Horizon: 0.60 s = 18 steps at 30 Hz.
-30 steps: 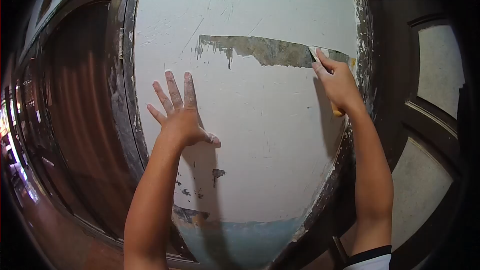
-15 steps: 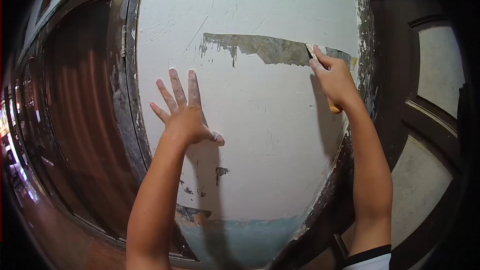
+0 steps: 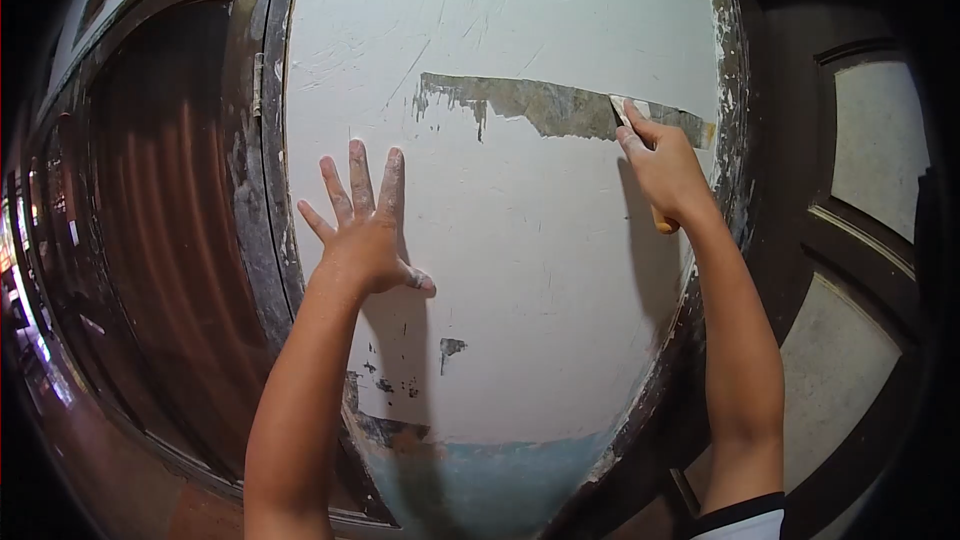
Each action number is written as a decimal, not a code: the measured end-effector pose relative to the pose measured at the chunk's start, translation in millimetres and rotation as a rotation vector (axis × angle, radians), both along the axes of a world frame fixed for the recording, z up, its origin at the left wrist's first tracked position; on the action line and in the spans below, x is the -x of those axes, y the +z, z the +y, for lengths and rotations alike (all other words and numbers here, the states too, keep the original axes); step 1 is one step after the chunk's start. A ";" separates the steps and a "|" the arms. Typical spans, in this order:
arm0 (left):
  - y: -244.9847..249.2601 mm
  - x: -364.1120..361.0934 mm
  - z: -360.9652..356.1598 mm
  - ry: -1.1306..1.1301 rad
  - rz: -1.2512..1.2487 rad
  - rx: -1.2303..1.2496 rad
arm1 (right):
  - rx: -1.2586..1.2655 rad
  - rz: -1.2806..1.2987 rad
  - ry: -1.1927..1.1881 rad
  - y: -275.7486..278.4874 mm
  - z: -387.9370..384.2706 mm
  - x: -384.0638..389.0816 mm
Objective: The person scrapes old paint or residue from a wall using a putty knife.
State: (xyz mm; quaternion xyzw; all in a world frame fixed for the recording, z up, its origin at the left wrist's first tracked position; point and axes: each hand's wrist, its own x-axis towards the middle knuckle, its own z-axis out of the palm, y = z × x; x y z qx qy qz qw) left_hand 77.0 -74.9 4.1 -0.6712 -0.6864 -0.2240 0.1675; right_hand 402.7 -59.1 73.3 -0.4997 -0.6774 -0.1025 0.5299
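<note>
Before me stands a white painted wall (image 3: 520,240) with a long bare grey strip (image 3: 560,108) across its upper part. My right hand (image 3: 662,165) is closed around a scraper (image 3: 664,221), whose yellowish handle end sticks out below the palm. The scraper's blade, partly hidden by the fingers, meets the wall at the right part of the grey strip. My left hand (image 3: 362,240), its fingertips dusted white, lies spread against the wall, lower and to the left of the strip.
Dark wooden frames with flaked paint edge the wall. A brown door (image 3: 165,210) is at left, a dark panelled door (image 3: 860,160) at right. Small bare patches (image 3: 452,348) mark the lower wall, above a blue-green band (image 3: 500,480).
The view has shifted slightly, so the wall sits a little lower and to the right. My left hand stays spread on the wall; my right keeps the scraper at the strip's right part.
</note>
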 end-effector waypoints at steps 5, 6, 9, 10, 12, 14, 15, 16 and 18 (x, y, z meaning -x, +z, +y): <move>-1.7 1.2 0.6 -0.020 -0.013 -0.027 | -0.024 0.003 -0.005 0.8 -4.1 10.4; -3.8 0.8 0.6 -0.022 -0.011 -0.019 | -0.017 0.005 -0.008 -1.6 -4.6 11.2; -2.8 3.2 0.4 -0.041 -0.024 -0.049 | 0.010 -0.012 -0.017 1.2 -1.2 15.0; -3.0 3.6 0.3 -0.045 -0.021 -0.052 | -0.046 -0.028 -0.015 -0.3 4.3 14.4; -4.1 3.8 0.3 -0.059 -0.018 -0.057 | -0.099 -0.045 -0.019 -2.6 3.7 16.2; -4.3 5.9 3.3 -0.067 -0.018 -0.045 | 0.024 0.002 -0.053 -1.0 -3.8 23.6; -4.0 6.1 3.4 -0.069 -0.018 -0.039 | 0.002 0.000 -0.046 0.1 -2.4 25.0; -4.4 6.7 3.9 -0.072 -0.014 -0.030 | 0.002 0.000 -0.047 0.4 -3.2 27.4; -6.3 8.0 5.4 -0.090 -0.006 -0.033 | -0.009 0.023 -0.048 0.2 -5.9 31.0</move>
